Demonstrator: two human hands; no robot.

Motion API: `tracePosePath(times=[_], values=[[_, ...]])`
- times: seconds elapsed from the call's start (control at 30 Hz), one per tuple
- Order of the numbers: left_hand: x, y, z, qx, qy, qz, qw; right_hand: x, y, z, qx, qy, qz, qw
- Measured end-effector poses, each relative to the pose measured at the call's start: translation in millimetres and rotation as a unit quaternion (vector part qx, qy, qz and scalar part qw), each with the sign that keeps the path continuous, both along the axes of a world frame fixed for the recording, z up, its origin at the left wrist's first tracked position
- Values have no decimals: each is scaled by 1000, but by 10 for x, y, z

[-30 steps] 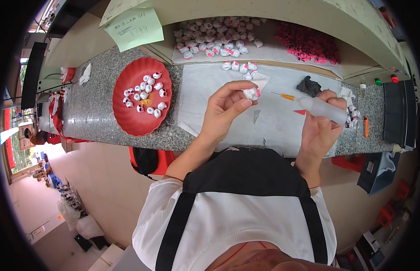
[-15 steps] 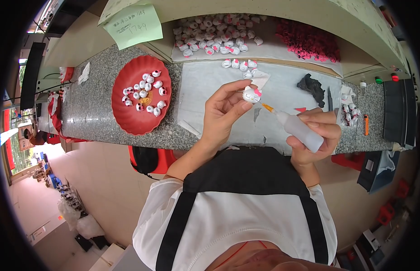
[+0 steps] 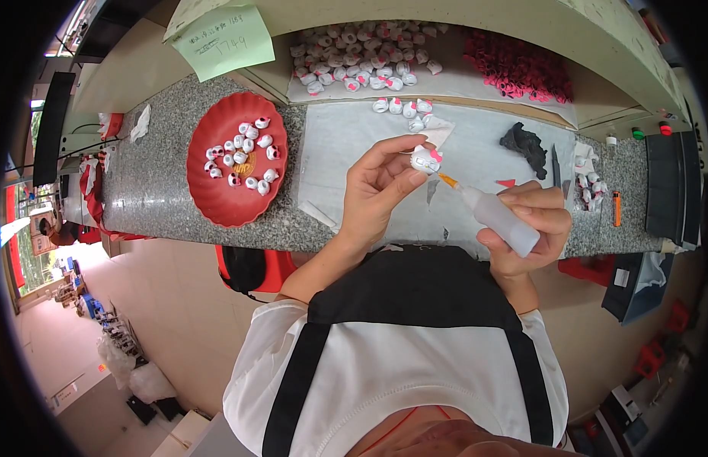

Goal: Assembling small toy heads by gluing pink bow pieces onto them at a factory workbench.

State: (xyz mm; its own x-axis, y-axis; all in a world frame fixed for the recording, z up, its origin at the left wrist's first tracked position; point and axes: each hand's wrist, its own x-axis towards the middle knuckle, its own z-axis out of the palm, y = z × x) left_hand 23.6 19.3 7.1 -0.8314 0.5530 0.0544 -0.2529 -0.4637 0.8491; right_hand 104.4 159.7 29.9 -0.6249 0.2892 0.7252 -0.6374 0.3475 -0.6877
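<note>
Between the thumb and fingers of my left hand (image 3: 378, 184) is a small white figurine head (image 3: 426, 159) with a pink bow. My right hand (image 3: 530, 227) is wrapped round a translucent squeeze bottle (image 3: 500, 218), tilted so its orange nozzle (image 3: 448, 180) points up and left at the head. The nozzle tip is very close to the head; whether they touch I cannot tell. Both are held above a white work sheet (image 3: 354, 152). Just beyond my left hand lie a folded white cloth (image 3: 439, 131) and several more white heads (image 3: 409, 109).
On the left stands a red scalloped plate (image 3: 209, 190) with several white heads. A shelf at the back holds many white heads (image 3: 361, 65) and a heap of pink pieces (image 3: 517, 68). A crumpled black cloth (image 3: 526, 149), a tweezer-like tool (image 3: 556, 166) and an orange lighter (image 3: 616, 209) lie at right.
The bottle has tilted a little more steeply, and my right hand has shifted slightly left. My left hand keeps its hold on the head, almost unmoved.
</note>
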Motion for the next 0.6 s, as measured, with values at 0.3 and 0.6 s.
tracePosePath(times=[0.3,0.6], values=[[-3,-4,-39,18,-1,5,1000,-7,-15,6,22,7,-55,998],[14,3,-9,-9,-14,-19,1000,-13,-27,-10,14,17,-48,999]])
